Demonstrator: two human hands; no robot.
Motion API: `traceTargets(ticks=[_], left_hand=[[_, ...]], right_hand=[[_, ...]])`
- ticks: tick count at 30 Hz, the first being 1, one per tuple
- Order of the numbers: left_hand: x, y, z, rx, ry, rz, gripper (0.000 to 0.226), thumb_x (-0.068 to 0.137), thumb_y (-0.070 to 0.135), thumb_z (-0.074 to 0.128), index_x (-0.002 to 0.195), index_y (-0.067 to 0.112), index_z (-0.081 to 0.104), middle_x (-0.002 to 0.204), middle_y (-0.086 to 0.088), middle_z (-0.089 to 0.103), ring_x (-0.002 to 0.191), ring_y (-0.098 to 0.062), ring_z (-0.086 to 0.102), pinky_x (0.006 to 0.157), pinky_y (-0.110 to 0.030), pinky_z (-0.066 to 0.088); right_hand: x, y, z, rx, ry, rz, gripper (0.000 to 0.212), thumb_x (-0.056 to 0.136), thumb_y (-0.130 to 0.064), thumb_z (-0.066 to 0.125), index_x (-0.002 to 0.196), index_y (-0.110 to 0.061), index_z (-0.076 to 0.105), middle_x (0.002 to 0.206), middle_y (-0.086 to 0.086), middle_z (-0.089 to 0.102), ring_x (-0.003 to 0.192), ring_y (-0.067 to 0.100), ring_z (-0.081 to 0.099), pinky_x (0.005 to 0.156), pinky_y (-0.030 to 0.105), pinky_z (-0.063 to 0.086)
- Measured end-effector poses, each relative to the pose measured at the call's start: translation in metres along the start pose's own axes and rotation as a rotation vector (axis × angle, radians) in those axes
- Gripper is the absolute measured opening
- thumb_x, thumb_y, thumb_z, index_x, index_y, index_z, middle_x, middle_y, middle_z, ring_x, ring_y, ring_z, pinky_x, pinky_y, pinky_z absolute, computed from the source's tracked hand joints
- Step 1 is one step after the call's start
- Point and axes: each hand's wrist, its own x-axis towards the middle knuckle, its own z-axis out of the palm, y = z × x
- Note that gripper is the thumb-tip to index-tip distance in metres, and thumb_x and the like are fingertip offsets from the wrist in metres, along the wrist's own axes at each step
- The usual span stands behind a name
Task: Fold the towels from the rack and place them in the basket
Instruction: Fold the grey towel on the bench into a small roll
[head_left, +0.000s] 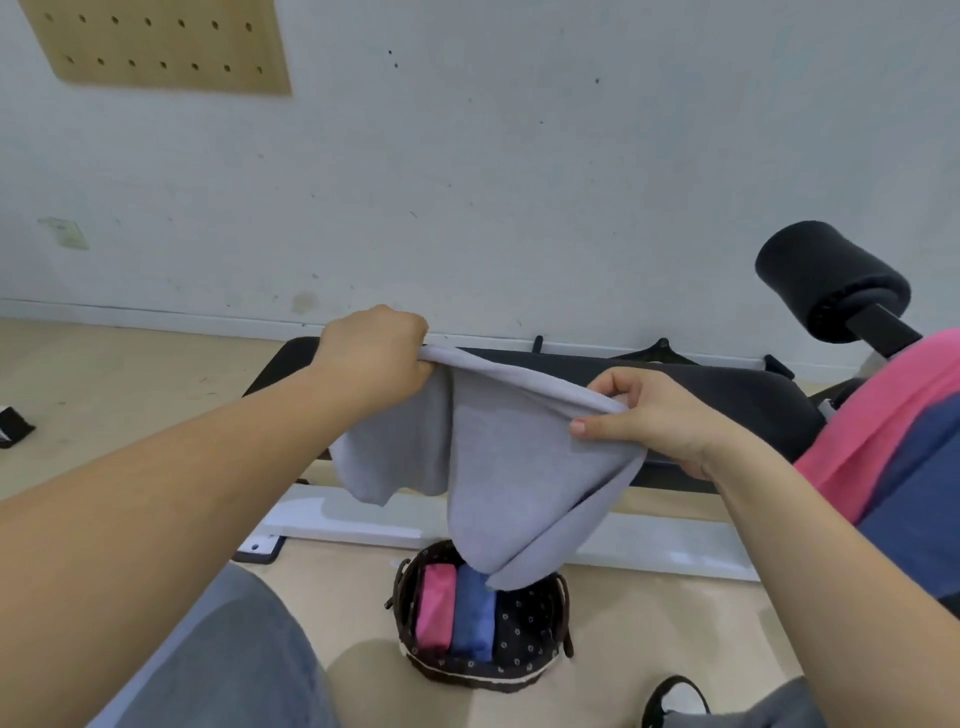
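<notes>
A grey towel (498, 467) hangs in the air between my two hands, folded over along its top edge. My left hand (374, 353) grips its upper left corner. My right hand (660, 415) pinches the upper right edge. The towel's lower tip dangles over a dark woven basket (540, 660) on the floor. Inside the basket lie a folded pink towel (434, 608) and a folded blue towel (472, 618), side by side at its left. A pink towel (883, 415) and a dark blue towel (924, 499) hang at the right edge.
A black padded bench (727, 395) on a white frame (649, 545) runs along the wall behind the towel, with a black foam roller (826, 280) at its right end. My grey-trousered knees (228, 665) flank the basket. A dark shoe (675, 701) sits at bottom right.
</notes>
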Motion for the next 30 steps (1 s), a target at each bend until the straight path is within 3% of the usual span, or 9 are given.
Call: traceTargets(ticks=[3, 5, 9, 12, 16, 19, 22, 27, 30], left_hand=[[-0.004, 0.0, 0.008, 0.024, -0.049, 0.05, 0.014, 0.095, 0.031, 0.052, 0.097, 0.019, 0.057, 0.084, -0.002, 0.056, 0.077, -0.03, 0.056, 0.065, -0.033, 0.043], [-0.002, -0.002, 0.018, -0.01, -0.124, 0.027, 0.013, 0.093, 0.03, 0.053, 0.096, 0.018, 0.058, 0.089, -0.002, 0.061, 0.08, -0.029, 0.058, 0.066, -0.033, 0.046], [0.009, -0.006, 0.043, -0.051, -0.286, -0.069, 0.012, 0.078, 0.024, 0.056, 0.081, 0.018, 0.065, 0.084, -0.002, 0.064, 0.076, -0.025, 0.062, 0.066, -0.029, 0.049], [0.028, -0.009, 0.065, -0.079, -0.324, -0.093, 0.011, 0.074, 0.018, 0.056, 0.078, 0.016, 0.065, 0.081, -0.003, 0.064, 0.073, -0.025, 0.062, 0.062, -0.027, 0.048], [0.069, -0.022, 0.099, -0.133, -0.232, -0.11, 0.009, 0.079, 0.014, 0.054, 0.079, 0.022, 0.059, 0.083, -0.001, 0.062, 0.075, -0.026, 0.059, 0.059, -0.029, 0.042], [0.096, -0.034, 0.126, -0.215, -0.079, -0.126, 0.008, 0.091, 0.013, 0.049, 0.088, 0.019, 0.055, 0.087, -0.001, 0.06, 0.079, -0.029, 0.057, 0.058, -0.033, 0.041], [0.106, -0.045, 0.154, -0.33, -0.05, -0.161, 0.018, 0.1, 0.032, 0.049, 0.09, 0.019, 0.057, 0.082, -0.001, 0.061, 0.077, -0.028, 0.06, 0.059, -0.034, 0.045], [0.102, -0.056, 0.187, -0.318, -0.145, -0.297, 0.034, 0.095, 0.061, 0.051, 0.091, 0.027, 0.056, 0.08, 0.005, 0.063, 0.072, -0.017, 0.058, 0.06, -0.031, 0.044], [0.109, -0.058, 0.185, -0.329, -0.185, -0.284, 0.041, 0.094, 0.065, 0.052, 0.084, 0.026, 0.06, 0.077, 0.004, 0.064, 0.072, -0.017, 0.06, 0.058, -0.03, 0.042]], right_hand=[[-0.014, 0.012, -0.015, 0.145, -0.045, 0.068, 0.015, 0.082, -0.021, 0.085, 0.091, -0.013, 0.076, 0.089, 0.006, 0.073, 0.082, 0.019, 0.067, 0.076, 0.032, 0.05], [-0.019, 0.021, -0.024, 0.156, -0.068, 0.134, 0.011, 0.086, -0.012, 0.073, 0.095, -0.011, 0.078, 0.094, 0.011, 0.075, 0.086, 0.024, 0.07, 0.081, 0.037, 0.053], [-0.005, 0.043, -0.029, -0.315, 0.254, 0.175, 0.032, 0.085, -0.004, 0.055, 0.079, -0.024, 0.08, 0.073, 0.002, 0.072, 0.07, 0.016, 0.063, 0.061, 0.027, 0.051], [0.028, 0.052, -0.033, -0.38, 0.448, 0.16, 0.031, 0.085, -0.005, 0.058, 0.079, -0.027, 0.079, 0.078, -0.002, 0.073, 0.078, 0.016, 0.065, 0.065, 0.027, 0.052], [0.081, 0.055, -0.042, -0.63, 0.617, 0.19, 0.024, 0.09, -0.015, 0.059, 0.091, -0.029, 0.078, 0.096, -0.001, 0.072, 0.092, 0.029, 0.064, 0.075, 0.037, 0.055], [0.119, 0.054, -0.042, -0.601, 0.705, 0.161, 0.034, 0.088, -0.009, 0.053, 0.102, -0.028, 0.079, 0.104, 0.002, 0.073, 0.095, 0.031, 0.064, 0.072, 0.035, 0.051], [0.149, 0.054, -0.047, -0.537, 0.789, 0.168, 0.043, 0.089, -0.007, 0.051, 0.115, -0.03, 0.076, 0.115, 0.0, 0.073, 0.105, 0.032, 0.065, 0.077, 0.036, 0.049], [0.172, 0.074, -0.039, -0.683, 0.626, 0.423, 0.038, 0.085, -0.002, 0.052, 0.113, -0.019, 0.072, 0.118, 0.013, 0.067, 0.102, 0.038, 0.059, 0.077, 0.038, 0.047], [0.184, 0.057, -0.02, -0.914, 0.605, 0.32, 0.049, 0.084, -0.007, 0.055, 0.132, -0.016, 0.062, 0.134, 0.013, 0.055, 0.122, 0.038, 0.05, 0.092, 0.045, 0.044]])
